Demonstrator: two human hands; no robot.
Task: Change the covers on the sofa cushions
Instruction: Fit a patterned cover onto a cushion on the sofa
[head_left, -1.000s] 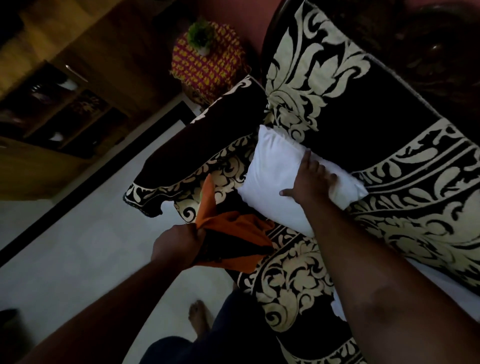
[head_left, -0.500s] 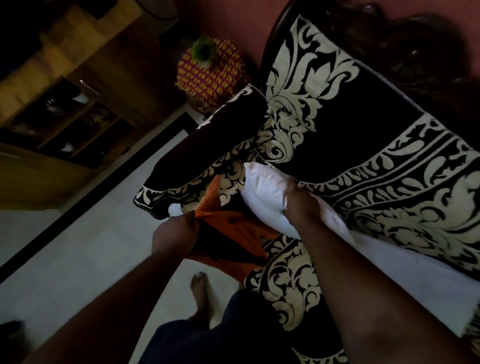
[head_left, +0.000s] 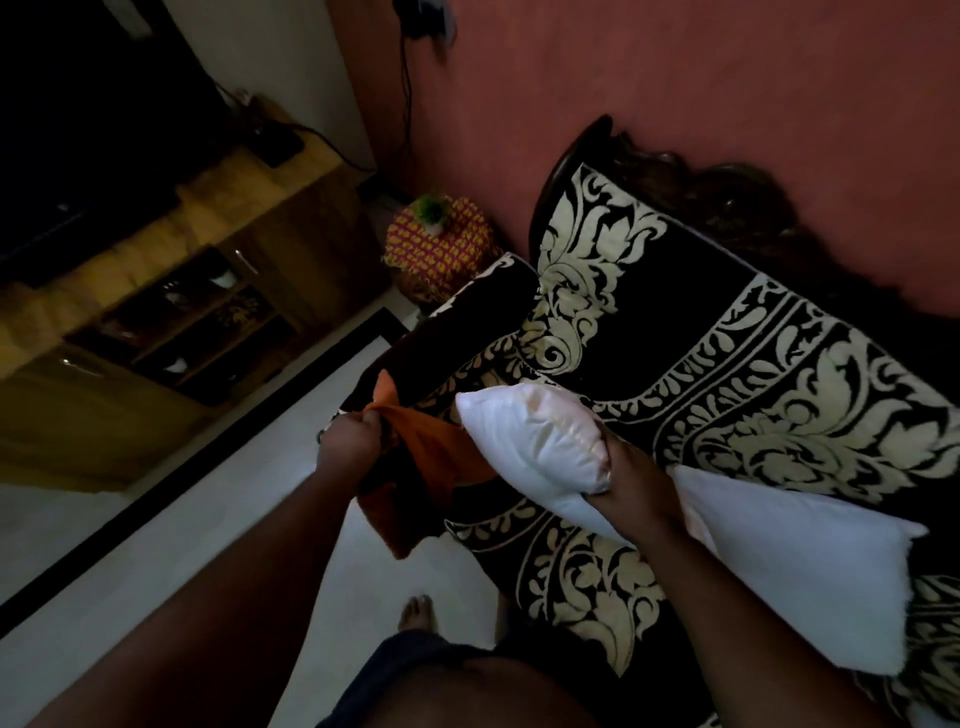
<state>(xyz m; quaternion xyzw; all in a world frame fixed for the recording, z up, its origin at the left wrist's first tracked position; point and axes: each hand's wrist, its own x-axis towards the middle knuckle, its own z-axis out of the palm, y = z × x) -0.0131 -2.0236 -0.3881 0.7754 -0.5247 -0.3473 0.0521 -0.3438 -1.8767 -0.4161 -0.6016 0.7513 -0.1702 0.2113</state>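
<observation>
The plain white fabric cushion insert (head_left: 535, 447) sits lifted off the seat, pinched at its lower right edge by our right hand (head_left: 626, 467). The fingers of that hand curl around the cushion's seam, the fabric bunching into creases just where they close on it, while the rest of the cushion bulges out to the left and up, away from the palm. The near corner points toward the orange cloth cushion cover (head_left: 431, 462), and the two look to be touching or nearly so; we cannot tell which in this dim light.

Our left hand (head_left: 349, 441) grips the orange cover in a closed fist at its upper edge, fingers wrapped tight over gathered cloth. The cover hangs down from that fist, its lower part drooping below the wrist over the pale floor (head_left: 156, 545).

A second white cushion insert (head_left: 810, 566) lies on the seat behind our right forearm, partly hidden by it. Both cushions are above the dark sofa with cream floral-patterned upholstery (head_left: 727, 353), which runs along the reddish wall (head_left: 675, 78).

Beyond the sofa's armrest stands a small round table draped in a red and yellow patterned cloth (head_left: 441, 249), with a small green potted plant (head_left: 432, 210) on top. A wooden cabinet with open shelves (head_left: 171, 322) lines the left side. Our bare foot (head_left: 418, 613) shows on the floor below.
</observation>
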